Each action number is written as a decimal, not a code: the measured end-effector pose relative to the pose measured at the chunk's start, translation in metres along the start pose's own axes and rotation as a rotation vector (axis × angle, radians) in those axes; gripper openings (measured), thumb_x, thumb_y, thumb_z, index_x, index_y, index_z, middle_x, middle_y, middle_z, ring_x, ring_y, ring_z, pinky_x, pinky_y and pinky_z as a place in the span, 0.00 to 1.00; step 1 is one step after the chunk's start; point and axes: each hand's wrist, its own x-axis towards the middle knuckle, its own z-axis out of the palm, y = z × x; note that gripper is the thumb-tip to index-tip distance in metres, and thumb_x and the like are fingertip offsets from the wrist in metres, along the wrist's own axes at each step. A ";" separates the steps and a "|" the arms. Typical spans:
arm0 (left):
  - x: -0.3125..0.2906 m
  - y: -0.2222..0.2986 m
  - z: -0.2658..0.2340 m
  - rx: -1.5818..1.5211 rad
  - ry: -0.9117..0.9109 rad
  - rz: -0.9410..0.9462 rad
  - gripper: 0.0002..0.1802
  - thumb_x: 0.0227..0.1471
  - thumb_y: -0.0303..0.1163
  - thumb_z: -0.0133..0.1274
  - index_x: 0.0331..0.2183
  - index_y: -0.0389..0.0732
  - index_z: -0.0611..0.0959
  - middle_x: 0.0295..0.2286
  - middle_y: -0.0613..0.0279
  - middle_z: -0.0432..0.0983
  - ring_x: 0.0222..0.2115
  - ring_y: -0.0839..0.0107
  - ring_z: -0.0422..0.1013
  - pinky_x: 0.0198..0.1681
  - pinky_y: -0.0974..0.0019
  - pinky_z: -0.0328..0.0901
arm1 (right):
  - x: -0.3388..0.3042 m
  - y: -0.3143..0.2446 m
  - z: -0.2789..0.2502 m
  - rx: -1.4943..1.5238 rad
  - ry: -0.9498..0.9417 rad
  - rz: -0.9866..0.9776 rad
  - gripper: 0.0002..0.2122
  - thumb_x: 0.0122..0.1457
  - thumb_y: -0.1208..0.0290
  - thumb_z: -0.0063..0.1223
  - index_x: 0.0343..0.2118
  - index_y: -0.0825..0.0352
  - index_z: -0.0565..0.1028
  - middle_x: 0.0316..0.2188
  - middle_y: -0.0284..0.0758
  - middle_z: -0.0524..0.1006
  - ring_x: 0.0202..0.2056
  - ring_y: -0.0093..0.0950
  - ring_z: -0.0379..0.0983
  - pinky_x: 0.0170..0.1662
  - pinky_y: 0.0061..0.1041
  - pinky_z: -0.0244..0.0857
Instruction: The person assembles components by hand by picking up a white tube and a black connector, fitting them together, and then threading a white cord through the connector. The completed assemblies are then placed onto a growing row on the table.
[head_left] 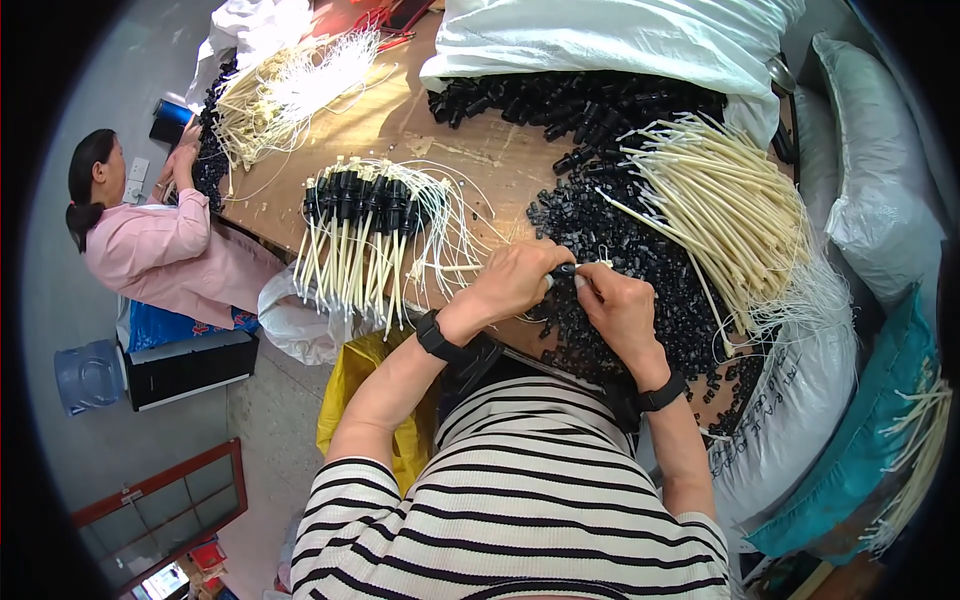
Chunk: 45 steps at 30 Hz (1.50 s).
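Note:
My left hand [515, 280] is closed round a black plastic fitting [564, 269], whose end shows at the fingertips. A cream stick [455, 267] juts out on the left side of this hand. My right hand [620, 308] meets the fitting's right end, thumb and finger pinched together; what lies between them is too small to make out. Both hands are above a spread of small black plastic pieces [670, 300]. Left of them, a row of black fittings with cream sticks and thin white strings [360, 205] rests at the table's near edge.
A bundle of cream sticks [720, 220] lies to the right. Behind it, larger black fittings [590, 105] spill from under a white sack [610, 40]. A co-worker in pink [165, 240] handles pieces at the far left, near another stick bundle [270, 100]. Full sacks [885, 170] line the right side.

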 end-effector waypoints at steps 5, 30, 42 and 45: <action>0.009 0.014 -0.005 -0.049 -0.238 -0.080 0.21 0.41 0.20 0.47 0.42 0.39 0.75 0.31 0.48 0.76 0.37 0.50 0.73 0.37 0.52 0.66 | 0.000 -0.009 -0.008 0.129 -0.077 0.046 0.08 0.53 0.78 0.55 0.37 0.66 0.76 0.21 0.41 0.76 0.22 0.35 0.75 0.25 0.28 0.67; 0.019 -0.077 -0.011 0.282 0.306 -0.102 0.16 0.36 0.18 0.56 0.33 0.39 0.80 0.27 0.57 0.75 0.30 0.60 0.73 0.33 0.61 0.67 | -0.010 0.012 -0.002 0.299 0.006 0.417 0.04 0.55 0.76 0.53 0.30 0.71 0.77 0.13 0.24 0.66 0.18 0.11 0.57 0.21 0.16 0.51; 0.017 -0.030 0.003 -0.172 0.424 -0.188 0.16 0.38 0.19 0.58 0.34 0.41 0.84 0.28 0.59 0.78 0.26 0.69 0.74 0.29 0.68 0.69 | -0.001 0.015 0.002 0.342 0.015 0.519 0.05 0.55 0.74 0.52 0.30 0.70 0.77 0.13 0.26 0.66 0.17 0.13 0.58 0.21 0.18 0.52; 0.014 0.020 0.015 -0.335 0.314 0.101 0.16 0.37 0.17 0.56 0.33 0.40 0.86 0.29 0.60 0.79 0.30 0.69 0.74 0.34 0.67 0.69 | 0.000 0.019 0.009 0.334 0.001 0.559 0.05 0.55 0.73 0.52 0.31 0.68 0.78 0.14 0.33 0.71 0.16 0.19 0.65 0.22 0.22 0.59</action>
